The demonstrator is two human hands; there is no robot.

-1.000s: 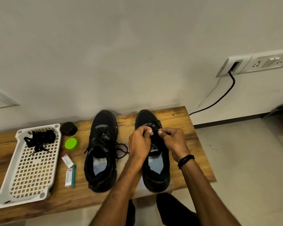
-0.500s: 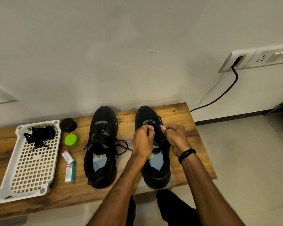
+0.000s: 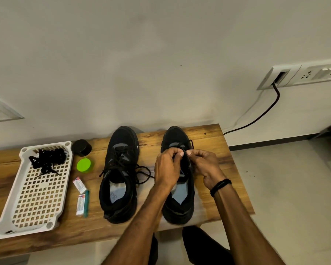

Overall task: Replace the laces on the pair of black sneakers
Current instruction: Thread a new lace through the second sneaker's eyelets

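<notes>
From my head camera, both sneakers stand toes-to-wall on the table, heels toward me so the eyelets face up within easy reach. My left hand and right hand meet over the tongue of the right sneaker, which sits at twelve o'clock from my knees. Each hand has its fingertips curled and pinched on what I take to be the lace, a thin loop of which shows just past my knuckles. I judge I am working it through the upper eyelets, one hand on each side to keep it taut.

The left sneaker waits at nine o'clock of my hands, laced but untied, its loose ends trailing toward three o'clock.

Farther out at nine o'clock lies a white slotted tray; a tangled bundle of black laces sits in its far end, the rest bare. Between tray and sneaker are a black jar, a green lid and two small packets. I cannot see into the jar.
</notes>
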